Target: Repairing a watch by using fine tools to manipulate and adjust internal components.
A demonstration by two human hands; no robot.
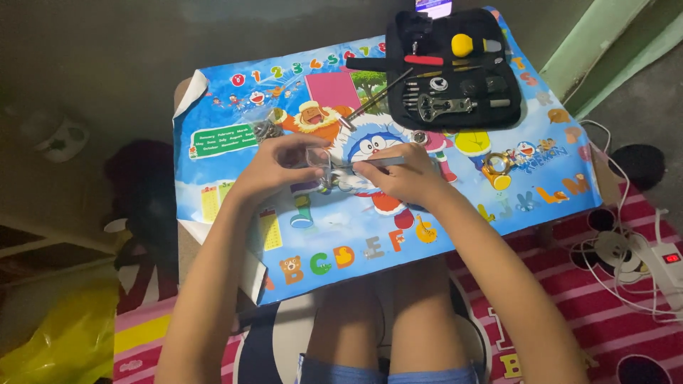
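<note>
The left hand point(274, 167) curls its fingers around a small metal watch point(329, 179), pinching it near the middle of the table. The right hand point(402, 174) is closed on a thin silver tool point(377, 162), held flat and pointing left, with its tip at the watch. The 2 hands sit close together, almost touching over the watch.

They work on a bright cartoon poster point(455, 206) that covers the small table point(186, 89); the poster shows letters, numerals and a blue cartoon cat. At the far edge of the poster lies an open black tool case point(512, 107), with a yellow-headed tool point(462, 45), a red-handled tool point(423, 60) and a metal wrench point(445, 107) strapped inside. A long thin rod point(377, 98) lies slanted beside the case. A small clear bag of parts point(265, 128) sits just beyond the left hand, and a gold ring-shaped piece point(496, 163) rests to the right of the right hand.

On the striped floor mat to the right lies a white power strip point(665, 259) with tangled white cables. A yellow plastic bag point(64, 334) lies at the lower left.
</note>
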